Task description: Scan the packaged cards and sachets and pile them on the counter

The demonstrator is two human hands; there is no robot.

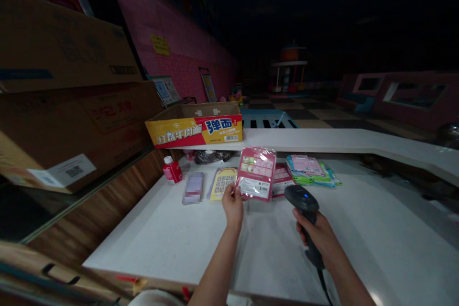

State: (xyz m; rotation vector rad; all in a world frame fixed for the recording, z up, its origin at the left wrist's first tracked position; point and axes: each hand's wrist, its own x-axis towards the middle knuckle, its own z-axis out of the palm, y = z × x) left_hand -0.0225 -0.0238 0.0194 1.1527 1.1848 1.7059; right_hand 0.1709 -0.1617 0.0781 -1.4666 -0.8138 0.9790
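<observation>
My left hand (234, 203) pinches the lower left corner of a red flat packet in clear plastic (256, 174), raised above the white counter with its printed label facing me. A black handheld barcode scanner (304, 201) is in my right hand (319, 234), its head tilted toward the packet and a small blue light lit on top. The scanner's cord runs down off the near edge. Behind the held packet lies another red packet (282, 179), partly covered. To the left of my left hand are yellow printed cards (223, 182).
A stack of pink and green packets (310, 171) lies at the back right. On the left are a red bottle (172, 170) and a blurred-out item (193, 187). An open noodle carton (195, 130) stands on the raised ledge (322, 138); large cardboard boxes (71, 119) are stacked at left.
</observation>
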